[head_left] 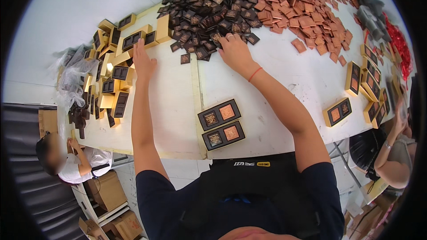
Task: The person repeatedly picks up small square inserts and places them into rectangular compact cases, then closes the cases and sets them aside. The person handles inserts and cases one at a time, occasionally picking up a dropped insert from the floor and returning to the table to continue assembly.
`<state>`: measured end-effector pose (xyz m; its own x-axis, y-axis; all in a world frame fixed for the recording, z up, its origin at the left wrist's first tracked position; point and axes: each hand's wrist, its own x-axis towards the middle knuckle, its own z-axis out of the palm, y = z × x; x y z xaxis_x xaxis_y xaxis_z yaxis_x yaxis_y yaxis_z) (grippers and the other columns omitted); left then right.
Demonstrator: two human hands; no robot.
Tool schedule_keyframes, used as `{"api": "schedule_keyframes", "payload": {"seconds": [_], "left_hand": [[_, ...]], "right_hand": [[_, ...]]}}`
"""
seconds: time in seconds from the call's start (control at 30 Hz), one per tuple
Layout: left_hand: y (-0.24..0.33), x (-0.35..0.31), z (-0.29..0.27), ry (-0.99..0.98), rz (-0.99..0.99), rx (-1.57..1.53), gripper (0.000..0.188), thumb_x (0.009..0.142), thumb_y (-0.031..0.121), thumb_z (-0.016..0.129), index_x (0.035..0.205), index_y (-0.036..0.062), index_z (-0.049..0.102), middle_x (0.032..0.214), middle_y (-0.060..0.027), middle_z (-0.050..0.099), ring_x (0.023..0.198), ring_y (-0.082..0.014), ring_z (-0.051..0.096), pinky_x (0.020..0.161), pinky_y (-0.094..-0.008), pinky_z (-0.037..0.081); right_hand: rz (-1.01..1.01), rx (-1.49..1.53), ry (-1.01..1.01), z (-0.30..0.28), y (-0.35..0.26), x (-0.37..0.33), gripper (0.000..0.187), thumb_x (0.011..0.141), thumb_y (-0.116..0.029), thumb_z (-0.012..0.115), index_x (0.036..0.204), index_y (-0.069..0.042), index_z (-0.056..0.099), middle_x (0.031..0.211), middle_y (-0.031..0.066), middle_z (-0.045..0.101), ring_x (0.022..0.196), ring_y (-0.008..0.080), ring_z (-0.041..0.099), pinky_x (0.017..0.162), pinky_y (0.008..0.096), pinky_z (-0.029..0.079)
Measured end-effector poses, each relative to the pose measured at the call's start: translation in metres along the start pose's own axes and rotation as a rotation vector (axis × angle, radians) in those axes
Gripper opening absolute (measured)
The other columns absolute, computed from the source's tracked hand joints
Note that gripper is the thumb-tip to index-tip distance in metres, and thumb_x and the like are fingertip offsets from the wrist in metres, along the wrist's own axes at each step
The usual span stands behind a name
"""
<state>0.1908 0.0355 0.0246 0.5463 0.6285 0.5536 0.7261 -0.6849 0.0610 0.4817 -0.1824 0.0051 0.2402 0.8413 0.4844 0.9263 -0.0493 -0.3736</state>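
Note:
My left hand [143, 61] reaches to the far left, its fingers stretched against a gold box with a black two-slot insert [131, 40]; the thumb stands apart. My right hand [235, 53] is at the near edge of a heap of flat, dark square packets [213, 6]. Its fingertips close on a dark square packet with a gold pattern [216, 38]. In front of me lie two gold boxes, a farther one [219, 114] and a nearer one [223, 135]. Each holds a dark square on the left and a copper square on the right.
Copper square packets [307, 20] are heaped beside the dark ones. Gold boxes with black inserts [120, 73] crowd the left, near clear plastic wrapping [73, 78]. Filled boxes [353, 78] stand at the right. One person [82, 164] is at the left, another [393, 160] at the right.

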Motion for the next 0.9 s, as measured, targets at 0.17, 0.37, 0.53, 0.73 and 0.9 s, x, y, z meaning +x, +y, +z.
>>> {"api": "schedule_keyframes", "payload": {"seconds": [0.17, 0.37, 0.53, 0.73, 0.9], "left_hand": [[-0.02, 0.021, -0.007, -0.224, -0.105, 0.16, 0.069, 0.08, 0.014, 0.077, 0.144, 0.0182, 0.051, 0.14, -0.0106, 0.048, 0.128, -0.031, 0.046, 0.108, -0.045, 0.036], [-0.012, 0.026, -0.001, 0.054, 0.112, 0.003, 0.024, 0.076, 0.016, 0.082, 0.093, 0.0103, 0.066, 0.106, -0.0086, 0.06, 0.102, -0.0326, 0.056, 0.088, -0.0443, 0.044], [0.101, 0.018, -0.062, 0.019, 0.214, -0.301, 0.025, 0.076, 0.008, 0.081, 0.087, 0.0053, 0.059, 0.115, -0.0136, 0.057, 0.114, -0.0346, 0.053, 0.096, -0.0459, 0.04], [0.277, -0.022, -0.069, -0.593, 0.561, -0.753, 0.034, 0.074, 0.011, 0.082, 0.09, 0.0079, 0.052, 0.143, -0.0167, 0.05, 0.132, -0.039, 0.045, 0.114, -0.0522, 0.03], [0.306, -0.03, -0.056, -0.716, 0.558, -0.737, 0.062, 0.067, 0.024, 0.088, 0.114, 0.0079, 0.051, 0.142, -0.0149, 0.051, 0.13, -0.034, 0.048, 0.113, -0.0478, 0.033]], "right_hand": [[-0.047, 0.171, -0.085, -0.032, 0.02, -0.033, 0.012, 0.083, -0.007, 0.065, 0.092, 0.0, 0.069, 0.09, 0.0174, 0.07, 0.086, 0.0324, 0.067, 0.075, 0.0413, 0.055], [0.79, 1.523, -0.378, -0.126, 0.035, -0.103, 0.021, 0.095, -0.013, 0.065, 0.112, -0.001, 0.067, 0.104, 0.0096, 0.073, 0.083, 0.0165, 0.073, 0.062, 0.0242, 0.053], [0.864, 1.73, -0.267, -0.161, 0.042, -0.141, 0.024, 0.101, -0.01, 0.055, 0.12, 0.003, 0.062, 0.112, 0.011, 0.071, 0.091, 0.0158, 0.073, 0.06, 0.0199, 0.054], [0.777, 1.639, -0.121, -0.17, 0.041, -0.139, 0.027, 0.1, -0.009, 0.056, 0.125, 0.001, 0.06, 0.113, 0.0118, 0.07, 0.092, 0.0154, 0.073, 0.061, 0.0204, 0.054], [0.727, 1.21, -0.009, -0.156, 0.047, -0.152, 0.026, 0.097, -0.009, 0.061, 0.122, -0.004, 0.061, 0.099, 0.0062, 0.071, 0.079, 0.0089, 0.067, 0.061, 0.0199, 0.049]]}}
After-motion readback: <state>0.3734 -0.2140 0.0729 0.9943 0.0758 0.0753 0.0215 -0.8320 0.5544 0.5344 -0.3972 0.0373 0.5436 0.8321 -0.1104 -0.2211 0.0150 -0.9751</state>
